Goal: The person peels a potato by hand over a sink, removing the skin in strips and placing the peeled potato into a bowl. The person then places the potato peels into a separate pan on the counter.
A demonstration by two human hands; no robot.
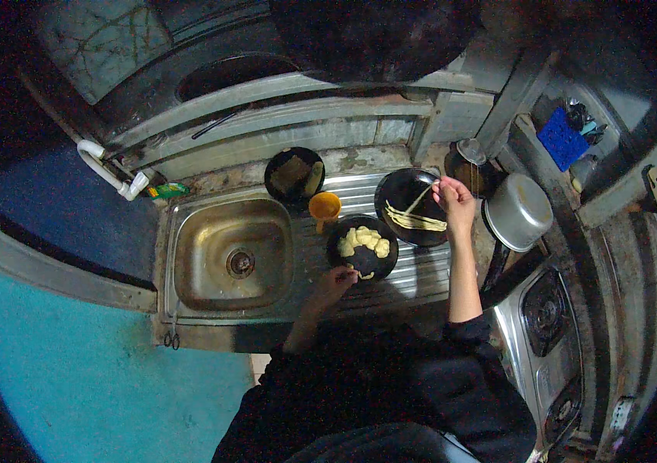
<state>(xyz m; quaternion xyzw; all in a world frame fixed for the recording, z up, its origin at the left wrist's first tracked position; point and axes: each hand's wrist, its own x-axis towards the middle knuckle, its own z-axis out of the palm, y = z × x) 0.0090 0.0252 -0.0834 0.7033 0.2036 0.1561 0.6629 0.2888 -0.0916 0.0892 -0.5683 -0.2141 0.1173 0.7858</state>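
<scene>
My right hand [456,199] pinches one end of a thin pale strip [419,199] above a dark round plate [392,184]. Several similar pale yellow strips [415,221] lie side by side on that plate. Nearer to me, my left hand [343,278] is at the lower left edge of a second dark plate [363,268], its fingertips closed by a small pale piece [366,275]; whether they grip it is unclear. Pale yellow, dough-like lumps [365,236] form an arc on this second plate. An orange cup with a handle [325,205] stands just behind it.
A steel sink basin [236,254] is at the left, with scissors [172,339] at its front corner. Behind the cup sits a dark dish [273,173] holding a brown slab. An upturned metal pot [519,211] and a gas stove [542,359] stand at the right.
</scene>
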